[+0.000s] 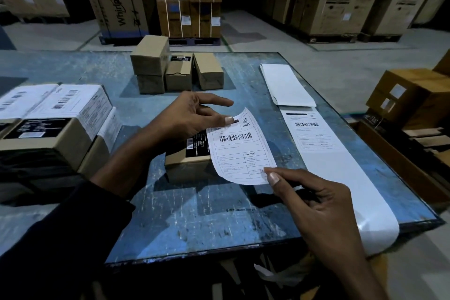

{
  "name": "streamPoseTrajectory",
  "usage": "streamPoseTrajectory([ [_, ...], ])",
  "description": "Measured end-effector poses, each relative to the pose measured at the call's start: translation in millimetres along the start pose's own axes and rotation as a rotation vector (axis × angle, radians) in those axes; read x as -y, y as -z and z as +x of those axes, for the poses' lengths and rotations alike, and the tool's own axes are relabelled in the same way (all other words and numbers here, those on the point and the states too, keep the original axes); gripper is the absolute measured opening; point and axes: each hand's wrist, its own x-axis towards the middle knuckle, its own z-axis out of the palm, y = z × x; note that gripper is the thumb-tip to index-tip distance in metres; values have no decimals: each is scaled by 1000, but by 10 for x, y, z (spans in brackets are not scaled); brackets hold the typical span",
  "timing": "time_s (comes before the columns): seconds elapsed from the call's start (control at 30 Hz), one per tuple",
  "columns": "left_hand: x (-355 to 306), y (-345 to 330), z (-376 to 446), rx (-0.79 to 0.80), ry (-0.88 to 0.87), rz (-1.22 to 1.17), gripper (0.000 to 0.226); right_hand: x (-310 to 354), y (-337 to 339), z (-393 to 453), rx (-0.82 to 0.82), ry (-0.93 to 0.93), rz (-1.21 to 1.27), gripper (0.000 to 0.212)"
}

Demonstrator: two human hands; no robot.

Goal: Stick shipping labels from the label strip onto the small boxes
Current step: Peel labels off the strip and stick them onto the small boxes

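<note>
A white shipping label (pixel 239 147) with a barcode hangs over a small brown box (pixel 187 167) at the middle of the blue table (pixel 194 214). My left hand (pixel 194 114) pinches the label's far top corner. My right hand (pixel 314 200) pinches its near bottom corner. The label covers the right part of the box top, beside the box's black sticker. To the right lies the long white label strip (pixel 323 153), with one printed label on it and its near end drooping over the table's edge.
Three small plain boxes (pixel 175 68) stand at the table's far middle. Labelled boxes (pixel 58 114) are stacked at the left. A folded white backing sheet (pixel 287 85) lies at the far right. Large cartons on pallets stand behind, and brown boxes (pixel 414 95) sit on the floor at right.
</note>
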Motion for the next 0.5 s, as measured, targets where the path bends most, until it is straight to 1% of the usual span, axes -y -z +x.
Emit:
streamPoseTrajectory([
  [0.1,1,-1,0,-2,-15,-10,51,12,12,-8,1,25,4,14],
  [0.27,7,-1,14,-13,-22,-4,51,29,11,-1,4,46,-4,15],
  [0.5,-33,-43,-11,-29,-28,-36,48,103,24,-20,20,25,91,20],
])
